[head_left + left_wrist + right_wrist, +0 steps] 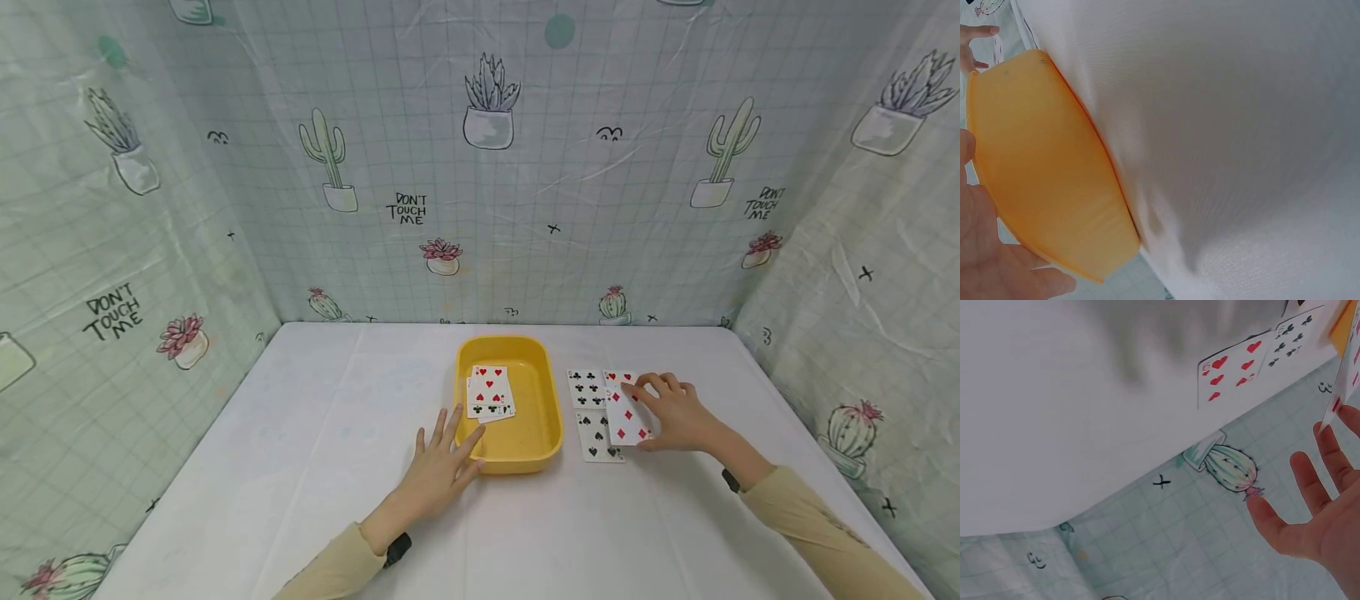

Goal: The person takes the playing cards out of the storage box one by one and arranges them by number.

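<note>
My right hand [681, 418] pinches a playing card with red diamonds [627, 417] between thumb and fingers; in the right wrist view this diamonds card [1351, 359] stands tilted at the fingertips. Beneath and around it lie a clubs card [586, 389], a hearts card [1230, 370] and a spades card [597, 437], all face up on the table. My left hand [433, 479] spreads its fingers at the near left corner of a yellow tray [536, 425], fingertips right at its rim. Inside the tray, a hearts card [491, 383] overlaps another card with black marks.
A white cloth covers the table [360, 417]. Behind it and on both sides hang fabric walls [390, 150] printed with potted plants. The tray stands near the table's middle, left of the loose cards.
</note>
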`<state>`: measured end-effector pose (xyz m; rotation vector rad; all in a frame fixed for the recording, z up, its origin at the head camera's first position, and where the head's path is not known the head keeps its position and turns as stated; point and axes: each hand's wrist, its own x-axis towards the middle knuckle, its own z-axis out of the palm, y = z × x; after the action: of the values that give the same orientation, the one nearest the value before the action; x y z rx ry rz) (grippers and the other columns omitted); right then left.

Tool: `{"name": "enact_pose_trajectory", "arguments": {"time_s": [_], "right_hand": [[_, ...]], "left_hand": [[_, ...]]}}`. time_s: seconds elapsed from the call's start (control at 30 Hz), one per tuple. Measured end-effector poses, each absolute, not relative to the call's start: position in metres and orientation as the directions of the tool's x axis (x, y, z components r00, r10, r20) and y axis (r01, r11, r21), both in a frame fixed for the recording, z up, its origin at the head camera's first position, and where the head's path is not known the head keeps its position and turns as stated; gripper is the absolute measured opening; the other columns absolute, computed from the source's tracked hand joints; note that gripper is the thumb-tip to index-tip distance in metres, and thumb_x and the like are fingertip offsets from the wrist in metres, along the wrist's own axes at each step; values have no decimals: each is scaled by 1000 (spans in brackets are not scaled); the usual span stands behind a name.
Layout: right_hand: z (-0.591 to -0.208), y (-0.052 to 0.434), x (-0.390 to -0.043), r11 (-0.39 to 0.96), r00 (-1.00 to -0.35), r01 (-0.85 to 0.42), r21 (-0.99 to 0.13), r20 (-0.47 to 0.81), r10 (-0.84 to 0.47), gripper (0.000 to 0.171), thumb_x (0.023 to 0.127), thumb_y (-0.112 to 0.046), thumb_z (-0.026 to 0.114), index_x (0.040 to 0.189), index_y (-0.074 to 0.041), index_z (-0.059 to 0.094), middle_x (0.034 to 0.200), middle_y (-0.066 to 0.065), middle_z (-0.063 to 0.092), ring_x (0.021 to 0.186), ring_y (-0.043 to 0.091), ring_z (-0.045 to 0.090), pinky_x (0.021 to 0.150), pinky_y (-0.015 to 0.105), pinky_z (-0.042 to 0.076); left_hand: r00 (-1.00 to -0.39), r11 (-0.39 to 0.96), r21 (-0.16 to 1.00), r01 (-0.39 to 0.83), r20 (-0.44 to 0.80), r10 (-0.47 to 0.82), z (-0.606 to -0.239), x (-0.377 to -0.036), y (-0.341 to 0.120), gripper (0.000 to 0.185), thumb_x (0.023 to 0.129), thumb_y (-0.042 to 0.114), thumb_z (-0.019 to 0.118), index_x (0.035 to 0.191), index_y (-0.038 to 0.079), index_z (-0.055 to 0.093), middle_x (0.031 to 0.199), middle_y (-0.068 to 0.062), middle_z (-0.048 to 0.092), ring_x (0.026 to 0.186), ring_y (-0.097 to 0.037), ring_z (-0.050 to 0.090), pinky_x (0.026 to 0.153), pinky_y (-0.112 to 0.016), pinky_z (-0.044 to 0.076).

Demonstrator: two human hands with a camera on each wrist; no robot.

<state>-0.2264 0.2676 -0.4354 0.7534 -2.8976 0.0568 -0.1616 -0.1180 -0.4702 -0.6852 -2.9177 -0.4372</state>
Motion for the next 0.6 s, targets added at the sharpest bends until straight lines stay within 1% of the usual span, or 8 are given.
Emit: {"name": "enact_pose_trajectory", "arguments": {"time_s": [0.3, 0.6], "right_hand": [[-445, 281, -227, 885, -880, -465, -22, 122, -459, 86, 57, -42, 79, 129, -9, 45, 121, 10, 43, 106, 34, 38, 80, 59, 32], [-453, 288, -227, 894, -891, -447, -20, 91, -444, 86, 57, -42, 78, 128, -7, 45, 123, 11, 43, 105, 34, 39, 77, 56, 33]], "left_hand": [[-894, 854, 265, 447, 169, 415, -469, -161, -118, 53, 92, 48, 35, 139, 25, 33, 151, -13, 8, 137, -40, 9, 97, -67, 19], [-897, 857, 268, 441, 155, 413, -469, -161, -118, 53, 92, 48, 35, 139, 25, 32, 151, -13, 6, 137, -39, 7, 97, -67, 18]]}}
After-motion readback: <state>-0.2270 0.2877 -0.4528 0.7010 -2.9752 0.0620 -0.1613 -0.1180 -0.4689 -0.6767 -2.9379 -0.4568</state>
